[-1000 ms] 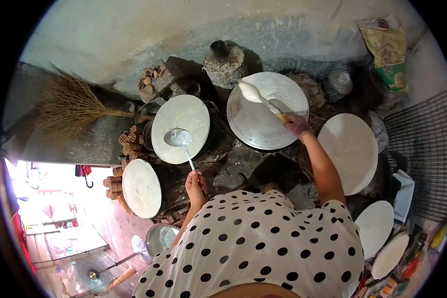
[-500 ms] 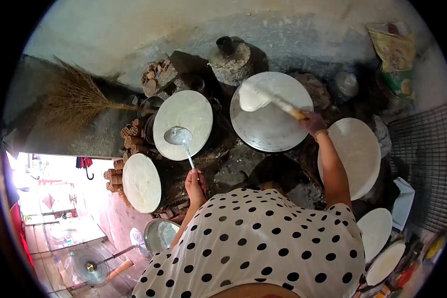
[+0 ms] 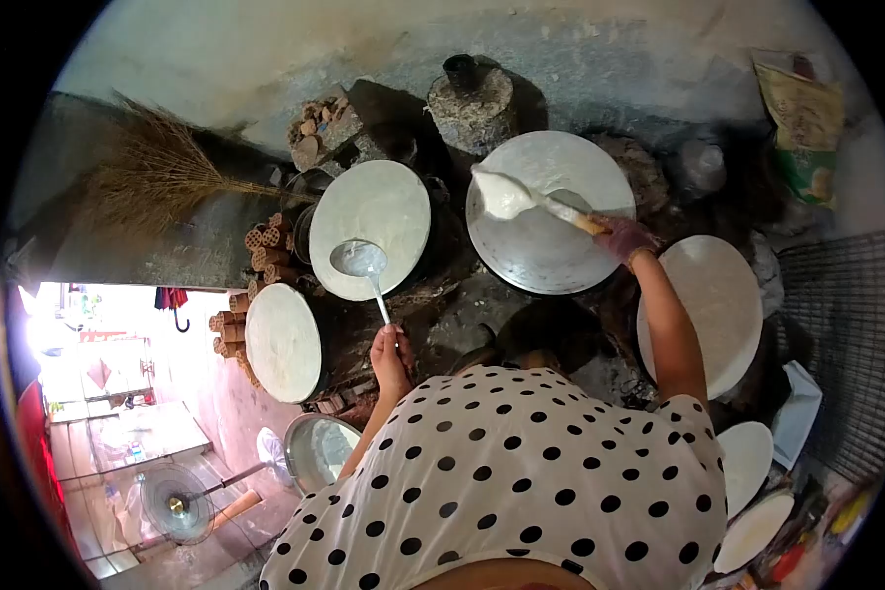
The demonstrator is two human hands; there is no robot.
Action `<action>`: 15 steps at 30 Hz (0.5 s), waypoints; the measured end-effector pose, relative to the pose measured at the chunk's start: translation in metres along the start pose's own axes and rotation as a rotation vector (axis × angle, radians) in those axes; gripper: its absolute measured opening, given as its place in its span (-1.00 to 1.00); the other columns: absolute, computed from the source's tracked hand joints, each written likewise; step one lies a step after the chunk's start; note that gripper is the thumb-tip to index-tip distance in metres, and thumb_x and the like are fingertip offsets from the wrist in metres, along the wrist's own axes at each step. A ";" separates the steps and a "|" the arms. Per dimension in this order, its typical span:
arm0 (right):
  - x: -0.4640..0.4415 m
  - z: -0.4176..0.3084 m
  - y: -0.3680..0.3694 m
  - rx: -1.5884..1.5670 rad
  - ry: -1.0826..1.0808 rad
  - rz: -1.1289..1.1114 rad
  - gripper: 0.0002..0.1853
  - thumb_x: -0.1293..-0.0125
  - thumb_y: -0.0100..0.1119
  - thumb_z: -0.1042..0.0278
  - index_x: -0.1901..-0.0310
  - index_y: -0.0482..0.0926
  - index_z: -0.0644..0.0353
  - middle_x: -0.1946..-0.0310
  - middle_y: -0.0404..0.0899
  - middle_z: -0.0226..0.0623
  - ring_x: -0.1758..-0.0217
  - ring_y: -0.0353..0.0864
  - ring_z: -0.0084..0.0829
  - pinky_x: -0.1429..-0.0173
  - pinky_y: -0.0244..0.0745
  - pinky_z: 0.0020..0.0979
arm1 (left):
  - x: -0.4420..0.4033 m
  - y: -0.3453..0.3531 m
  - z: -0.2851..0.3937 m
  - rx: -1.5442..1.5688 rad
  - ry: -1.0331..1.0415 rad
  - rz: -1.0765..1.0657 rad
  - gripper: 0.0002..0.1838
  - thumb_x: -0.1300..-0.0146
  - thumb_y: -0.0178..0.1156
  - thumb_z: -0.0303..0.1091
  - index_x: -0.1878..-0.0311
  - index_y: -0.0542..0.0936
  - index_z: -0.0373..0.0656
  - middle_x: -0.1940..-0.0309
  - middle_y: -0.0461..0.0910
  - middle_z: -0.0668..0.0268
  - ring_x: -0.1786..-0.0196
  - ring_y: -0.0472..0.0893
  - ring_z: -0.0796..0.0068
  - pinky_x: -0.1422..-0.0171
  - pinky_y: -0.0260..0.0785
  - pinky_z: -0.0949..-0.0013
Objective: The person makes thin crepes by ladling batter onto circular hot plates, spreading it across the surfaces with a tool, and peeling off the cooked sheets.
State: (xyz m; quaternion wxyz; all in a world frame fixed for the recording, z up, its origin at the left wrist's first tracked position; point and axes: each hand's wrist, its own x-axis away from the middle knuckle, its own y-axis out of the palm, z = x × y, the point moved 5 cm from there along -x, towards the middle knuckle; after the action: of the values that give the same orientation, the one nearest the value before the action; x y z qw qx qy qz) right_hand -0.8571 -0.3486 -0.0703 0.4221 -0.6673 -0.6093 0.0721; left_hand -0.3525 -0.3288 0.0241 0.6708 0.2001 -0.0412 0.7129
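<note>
My left hand (image 3: 391, 361) is closed around the handle of a metal ladle (image 3: 358, 259), whose bowl has white batter in it. The ladle is over the lower part of a round griddle (image 3: 379, 202) covered with a white layer. In my right hand (image 3: 621, 241), which wears a thin glove, is the handle of a wooden-handled spatula (image 3: 565, 212). White paste (image 3: 504, 199) coats its broad head. Beneath it is a larger round griddle (image 3: 531, 264), its surface mostly bare grey metal. I cannot tell whether the spatula head touches the metal.
More white-coated round griddles stand at left (image 3: 283, 344) and right (image 3: 710, 315). A metal basin (image 3: 315, 452) holds white liquid at lower left. Perforated briquettes (image 3: 268, 251) are stacked beside the griddles, below a twig broom (image 3: 157, 177). A fan (image 3: 177, 503) stands at lower left.
The spatula head has shifted slightly down and right across the large griddle. The ladle remains over the left griddle, and the whole view has shifted a little.
</note>
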 end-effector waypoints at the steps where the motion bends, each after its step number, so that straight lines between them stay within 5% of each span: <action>1: 0.002 -0.003 0.005 0.078 -0.052 -0.066 -0.42 -0.13 0.27 0.13 -0.26 0.45 -0.24 -0.18 0.50 -0.28 -0.18 0.49 -0.25 -0.29 0.32 -0.34 | 0.002 0.000 0.000 0.000 0.000 0.005 -0.76 -0.45 0.00 -0.18 0.30 0.46 -0.10 0.69 0.26 0.49 0.73 0.17 0.71 0.69 -0.02 0.57; 2: 0.005 -0.006 0.002 0.026 -0.092 -0.070 -0.42 -0.13 0.29 0.15 -0.25 0.46 -0.23 -0.02 0.60 -0.20 -0.02 0.60 -0.26 -0.14 0.46 -0.34 | 0.004 0.001 0.000 -0.009 0.006 0.017 -0.76 -0.45 -0.01 -0.18 0.30 0.46 -0.10 0.69 0.26 0.49 0.73 0.17 0.70 0.69 -0.02 0.57; 5: 0.009 -0.004 -0.023 -0.114 0.066 -0.134 -0.43 -0.13 0.28 0.14 -0.25 0.46 -0.24 -0.04 0.59 -0.16 -0.04 0.59 -0.25 -0.13 0.46 -0.30 | 0.009 0.001 -0.002 -0.037 0.015 0.017 -0.75 -0.45 -0.02 -0.16 0.29 0.45 -0.09 0.67 0.27 0.48 0.73 0.17 0.70 0.68 0.00 0.57; 9: -0.012 -0.005 -0.012 0.050 -0.047 0.048 -0.44 -0.11 0.34 0.26 -0.22 0.50 -0.17 0.01 0.62 -0.19 0.02 0.59 -0.34 -0.08 0.46 -0.34 | 0.017 0.000 -0.008 -0.044 -0.017 0.025 -0.75 -0.45 -0.02 -0.14 0.28 0.44 -0.08 0.65 0.29 0.47 0.72 0.19 0.69 0.66 0.04 0.56; 11: -0.013 0.010 -0.008 0.023 -0.171 -0.003 -0.43 -0.10 0.34 0.25 -0.21 0.50 -0.20 -0.02 0.61 -0.19 0.02 0.59 -0.33 -0.10 0.45 -0.34 | 0.022 -0.003 -0.011 -0.050 -0.008 0.038 -0.75 -0.45 -0.02 -0.13 0.28 0.44 -0.08 0.65 0.29 0.47 0.72 0.20 0.69 0.66 0.04 0.56; 13: 0.010 0.002 -0.024 -0.085 -0.036 -0.267 -0.44 -0.14 0.32 0.25 -0.22 0.48 -0.26 -0.09 0.57 -0.19 -0.02 0.58 -0.23 -0.15 0.44 -0.32 | 0.030 -0.004 -0.010 -0.091 0.029 0.053 -0.75 -0.45 -0.02 -0.14 0.28 0.44 -0.08 0.65 0.28 0.48 0.71 0.21 0.68 0.66 0.04 0.55; 15: -0.002 0.008 -0.024 -0.009 -0.043 -0.262 -0.50 -0.11 0.18 0.26 -0.17 0.53 -0.15 -0.14 0.51 -0.18 -0.08 0.57 -0.21 -0.24 0.38 -0.30 | 0.038 -0.005 -0.014 -0.091 0.015 0.091 -0.75 -0.46 -0.02 -0.14 0.28 0.44 -0.08 0.65 0.28 0.48 0.71 0.20 0.68 0.66 0.03 0.55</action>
State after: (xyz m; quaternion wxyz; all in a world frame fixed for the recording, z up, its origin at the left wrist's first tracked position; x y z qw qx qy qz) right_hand -0.8809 -0.3486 -0.0605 0.4117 -0.5823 -0.7005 0.0278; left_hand -0.3511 -0.2884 0.0233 0.6466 0.1621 -0.0777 0.7414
